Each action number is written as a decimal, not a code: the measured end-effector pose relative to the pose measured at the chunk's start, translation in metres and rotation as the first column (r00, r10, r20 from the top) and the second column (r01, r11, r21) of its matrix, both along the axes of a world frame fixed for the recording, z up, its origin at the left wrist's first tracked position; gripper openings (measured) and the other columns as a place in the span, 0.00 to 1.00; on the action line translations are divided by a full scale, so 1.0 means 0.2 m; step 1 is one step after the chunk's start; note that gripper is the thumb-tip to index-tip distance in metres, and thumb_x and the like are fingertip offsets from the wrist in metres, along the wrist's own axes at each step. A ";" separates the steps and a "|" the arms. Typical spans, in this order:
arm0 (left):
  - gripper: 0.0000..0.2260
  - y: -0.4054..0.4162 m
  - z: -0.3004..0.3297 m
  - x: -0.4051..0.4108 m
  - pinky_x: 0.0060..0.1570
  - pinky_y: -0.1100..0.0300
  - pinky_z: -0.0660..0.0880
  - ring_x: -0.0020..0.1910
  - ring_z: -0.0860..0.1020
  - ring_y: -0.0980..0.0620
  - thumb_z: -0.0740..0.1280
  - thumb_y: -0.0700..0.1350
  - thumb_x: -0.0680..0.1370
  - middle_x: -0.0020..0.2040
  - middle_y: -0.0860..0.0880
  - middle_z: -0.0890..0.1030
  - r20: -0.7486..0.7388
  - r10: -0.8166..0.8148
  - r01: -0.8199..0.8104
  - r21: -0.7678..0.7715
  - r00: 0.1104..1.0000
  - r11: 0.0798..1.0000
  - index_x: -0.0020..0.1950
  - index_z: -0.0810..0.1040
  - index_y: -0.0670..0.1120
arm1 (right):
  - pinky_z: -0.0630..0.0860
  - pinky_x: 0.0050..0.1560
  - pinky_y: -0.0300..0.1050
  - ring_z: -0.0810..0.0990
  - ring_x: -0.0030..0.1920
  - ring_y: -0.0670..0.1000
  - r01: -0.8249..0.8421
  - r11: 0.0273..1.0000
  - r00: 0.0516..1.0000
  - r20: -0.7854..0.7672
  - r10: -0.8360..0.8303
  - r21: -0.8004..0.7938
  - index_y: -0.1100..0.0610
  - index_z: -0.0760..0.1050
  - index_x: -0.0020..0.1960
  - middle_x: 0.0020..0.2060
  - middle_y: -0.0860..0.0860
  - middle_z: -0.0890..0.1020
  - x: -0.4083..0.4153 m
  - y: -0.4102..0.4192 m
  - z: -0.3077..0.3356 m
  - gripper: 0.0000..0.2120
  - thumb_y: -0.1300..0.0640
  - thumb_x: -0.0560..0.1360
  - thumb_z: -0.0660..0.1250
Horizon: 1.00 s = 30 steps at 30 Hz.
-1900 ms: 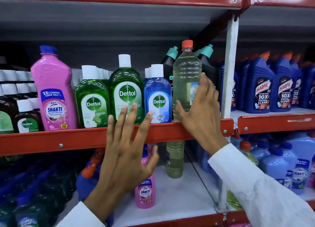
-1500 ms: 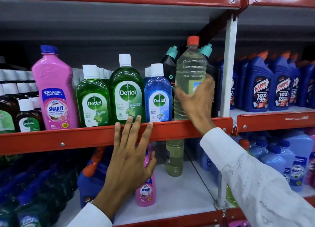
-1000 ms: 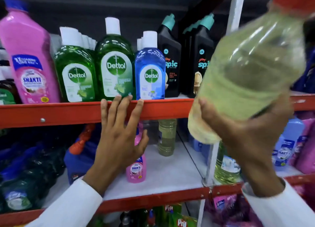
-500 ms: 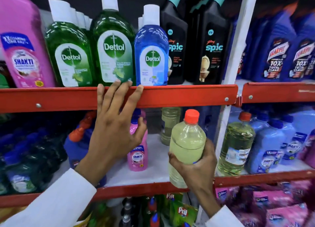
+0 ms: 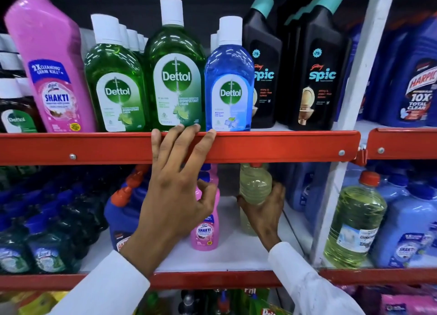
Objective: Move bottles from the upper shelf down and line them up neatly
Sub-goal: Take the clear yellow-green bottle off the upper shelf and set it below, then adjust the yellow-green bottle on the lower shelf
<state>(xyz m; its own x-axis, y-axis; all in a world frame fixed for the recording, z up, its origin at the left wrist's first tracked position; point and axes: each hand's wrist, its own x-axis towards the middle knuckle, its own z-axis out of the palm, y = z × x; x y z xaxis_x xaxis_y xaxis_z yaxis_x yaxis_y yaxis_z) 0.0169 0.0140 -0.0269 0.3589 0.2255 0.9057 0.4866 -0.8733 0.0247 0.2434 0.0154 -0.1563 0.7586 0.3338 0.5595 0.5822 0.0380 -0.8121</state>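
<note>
My right hand (image 5: 264, 210) grips a pale yellow bottle (image 5: 255, 187) with a red cap, held upright inside the lower shelf (image 5: 236, 258), towards its back. Its cap sits just under the upper shelf's red rail (image 5: 283, 146). My left hand (image 5: 175, 191) rests flat against that rail, fingertips over its top edge, holding nothing. On the upper shelf stand a pink Shakti bottle (image 5: 49, 68), two green Dettol bottles (image 5: 176, 78) and a blue Dettol bottle (image 5: 228, 85). A small pink Shakti bottle (image 5: 205, 229) stands on the lower shelf, partly hidden by my left hand.
Black Spic bottles (image 5: 316, 73) and blue Harpic bottles (image 5: 416, 83) fill the upper right. A white upright post (image 5: 350, 116) divides the bays. Another yellow bottle (image 5: 352, 222) and pale blue jugs stand lower right; dark blue bottles crowd the lower left.
My right hand lifted the yellow bottle off the upper shelf, brought it down in front of the rack and pushed it back into the lower shelf. My left hand stayed on the rail.
</note>
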 end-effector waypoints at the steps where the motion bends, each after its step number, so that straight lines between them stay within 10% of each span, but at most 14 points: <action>1: 0.33 0.00 0.00 0.00 0.84 0.42 0.45 0.76 0.66 0.42 0.65 0.42 0.70 0.73 0.42 0.73 0.002 0.000 0.000 0.000 1.000 1.000 0.76 0.70 0.46 | 0.70 0.52 0.44 0.74 0.54 0.58 0.000 1.000 1.000 0.002 0.000 -0.008 0.59 0.68 0.58 0.51 0.50 0.69 0.01 0.02 -0.01 0.37 0.55 0.54 0.83; 13: 0.33 -0.03 0.01 0.01 0.82 0.36 0.50 0.74 0.68 0.38 0.67 0.40 0.69 0.71 0.40 0.74 -0.017 0.047 -0.047 -0.030 0.999 0.998 0.75 0.71 0.46 | 0.71 0.67 0.49 0.68 0.66 0.56 -0.029 0.991 1.000 -0.007 0.028 -0.129 0.59 0.63 0.71 0.64 0.57 0.69 -0.03 -0.09 -0.01 0.52 0.48 0.55 0.85; 19: 0.30 -0.05 0.00 0.03 0.82 0.37 0.48 0.73 0.67 0.35 0.65 0.45 0.71 0.69 0.37 0.72 -0.004 0.062 -0.062 -0.031 0.998 0.998 0.74 0.71 0.44 | 0.73 0.55 0.36 0.74 0.51 0.42 0.193 0.959 0.967 0.128 -0.222 0.205 0.59 0.72 0.62 0.52 0.50 0.74 -0.15 -0.59 0.00 0.21 0.62 0.71 0.74; 22: 0.29 -0.07 0.00 0.05 0.81 0.34 0.49 0.72 0.67 0.36 0.64 0.46 0.71 0.68 0.36 0.72 0.039 0.045 -0.044 -0.050 0.998 0.998 0.73 0.72 0.43 | 0.69 0.61 0.36 0.73 0.57 0.50 0.366 0.882 0.919 0.034 -0.393 0.298 0.64 0.70 0.62 0.56 0.55 0.73 -0.03 -0.77 -0.02 0.23 0.67 0.70 0.73; 26: 0.28 -0.09 0.00 0.07 0.74 0.27 0.61 0.70 0.67 0.37 0.62 0.46 0.71 0.67 0.35 0.71 0.080 0.013 -0.006 -0.078 0.997 0.997 0.72 0.71 0.44 | 0.72 0.66 0.58 0.72 0.66 0.61 0.423 0.906 0.906 -0.015 -0.423 0.014 0.60 0.61 0.72 0.66 0.59 0.70 0.27 -0.88 -0.07 0.39 0.61 0.66 0.75; 30: 0.28 -0.08 0.01 0.07 0.75 0.29 0.62 0.71 0.68 0.33 0.59 0.47 0.71 0.67 0.36 0.70 0.062 -0.002 0.010 -0.134 0.998 0.991 0.72 0.68 0.46 | 0.76 0.53 0.44 0.81 0.55 0.58 0.308 0.930 0.936 -0.111 -0.334 -0.200 0.58 0.66 0.65 0.58 0.58 0.79 0.41 -0.88 -0.05 0.39 0.60 0.59 0.81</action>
